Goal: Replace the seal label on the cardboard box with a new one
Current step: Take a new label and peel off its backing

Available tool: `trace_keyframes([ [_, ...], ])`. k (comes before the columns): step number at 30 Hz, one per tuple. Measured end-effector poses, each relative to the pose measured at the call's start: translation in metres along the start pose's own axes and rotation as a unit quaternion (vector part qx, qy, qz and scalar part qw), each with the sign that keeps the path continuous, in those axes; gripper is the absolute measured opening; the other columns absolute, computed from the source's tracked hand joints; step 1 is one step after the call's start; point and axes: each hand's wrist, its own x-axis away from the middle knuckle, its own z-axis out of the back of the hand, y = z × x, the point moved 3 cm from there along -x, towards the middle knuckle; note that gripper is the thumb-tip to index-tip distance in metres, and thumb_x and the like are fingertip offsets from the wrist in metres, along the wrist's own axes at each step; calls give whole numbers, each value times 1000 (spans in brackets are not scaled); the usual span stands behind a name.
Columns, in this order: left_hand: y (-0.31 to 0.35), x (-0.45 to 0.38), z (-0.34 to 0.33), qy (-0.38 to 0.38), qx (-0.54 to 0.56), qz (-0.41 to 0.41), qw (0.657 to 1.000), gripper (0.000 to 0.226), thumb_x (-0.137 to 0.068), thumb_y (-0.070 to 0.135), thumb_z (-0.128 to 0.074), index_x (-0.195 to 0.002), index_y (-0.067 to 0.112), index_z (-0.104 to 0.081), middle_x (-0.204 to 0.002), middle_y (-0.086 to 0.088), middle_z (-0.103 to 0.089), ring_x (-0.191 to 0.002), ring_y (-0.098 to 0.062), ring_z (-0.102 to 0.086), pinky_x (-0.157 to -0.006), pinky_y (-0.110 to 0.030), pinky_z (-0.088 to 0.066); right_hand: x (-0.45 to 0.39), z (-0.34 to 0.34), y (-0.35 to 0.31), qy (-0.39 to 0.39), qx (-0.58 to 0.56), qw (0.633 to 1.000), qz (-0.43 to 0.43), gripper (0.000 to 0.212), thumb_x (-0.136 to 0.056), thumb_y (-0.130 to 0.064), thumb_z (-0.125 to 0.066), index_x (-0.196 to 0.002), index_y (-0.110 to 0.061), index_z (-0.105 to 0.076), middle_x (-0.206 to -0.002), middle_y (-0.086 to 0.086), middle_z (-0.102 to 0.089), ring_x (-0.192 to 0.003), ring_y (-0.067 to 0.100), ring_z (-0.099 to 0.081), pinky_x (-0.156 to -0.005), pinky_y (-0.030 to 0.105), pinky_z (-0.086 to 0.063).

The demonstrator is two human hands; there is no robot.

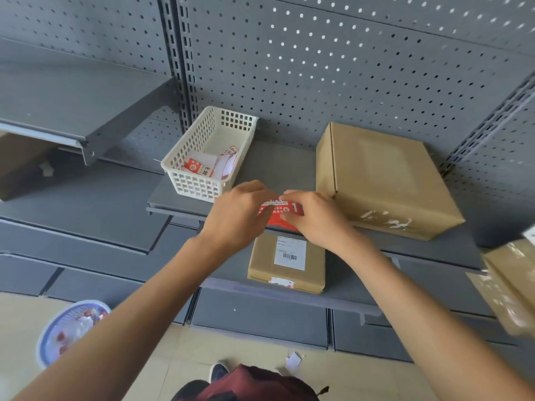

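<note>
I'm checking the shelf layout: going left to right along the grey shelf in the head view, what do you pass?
White basket → left hand → red label → right hand → large cardboard box.

two hands [240, 209] [315, 218], four cardboard boxes [385, 180], one white basket [202, 157], one basin [69, 328].

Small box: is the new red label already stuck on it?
No, both hands hold the red label in the air above the small box.
</note>
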Motion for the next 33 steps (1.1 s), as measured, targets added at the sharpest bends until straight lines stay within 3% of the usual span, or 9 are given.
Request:
trace_keyframes([
  [3,-10,8,-14,-37,-73,40,996,21,-90,21,-66,-109,18,-73,-110,-2,-69,-97,-31,-60,-66,-36,-46,1,-12,3,-29,56,998,14,45,-94,-34,-64,-138,-29,-59,-154,-7,-49,-124,28,-60,-98,44,-52],
  [7,-18,17,-22,-57,-115,55,990,31,-93,32,-66,-119,16,-72,-128,-5,-67,-108,-34,-56,-87,-44,-46,4,-20,9,-29,103,993,50,38,-99,-38,-56,-135,-25,-61,-149,-14,-52,-112,26,-65,-83,43,-57],
  [15,-17,30,-18,-45,-89,14,995,29,-85,35,-80,-111,23,-78,-113,4,-74,-93,-30,-58,-73,-42,-50,8,-18,19,26,113,987,109,23,-99,-39,-58,-111,-28,-74,-117,-11,-74,-96,20,-71,-69,38,-58],
  [22,-20,33,-12,-35,-76,-5,996,24,-87,34,-77,-107,21,-79,-108,4,-76,-87,-28,-60,-69,-43,-51,11,-11,20,14,73,987,143,28,-100,-41,-56,-113,-25,-75,-119,-7,-75,-105,17,-71,-77,37,-59],
  [24,-18,31,-9,-35,-65,-15,997,21,-91,33,-73,-105,19,-79,-106,3,-76,-85,-27,-59,-69,-42,-51,13,-8,20,31,77,985,152,28,-101,-38,-56,-109,-19,-75,-111,-1,-77,-91,20,-72,-62,26,-53],
  [26,-16,30,-7,-31,-59,-19,998,21,-94,34,-69,-105,18,-78,-105,3,-77,-85,-27,-60,-69,-41,-52,15,-4,18,61,104,979,166,27,-102,-35,-55,-106,-14,-71,-100,4,-77,-75,22,-70,-51,20,-36],
  [29,-16,27,-5,-18,-61,-12,998,22,-95,33,-69,-107,16,-77,-104,1,-76,-87,-27,-61,-69,-41,-53,15,2,12,89,134,967,198,25,-99,-35,-59,-103,-11,-66,-92,4,-74,-68,22,-69,-53,22,-37],
  [33,-15,20,-4,9,-81,-5,997,15,-90,16,-75,-103,10,-76,-97,-4,-76,-83,-30,-64,-57,-42,-56,10,12,10,111,156,958,214,27,-92,-36,-69,-101,-11,-65,-90,4,-73,-69,22,-70,-57,20,-37],
])
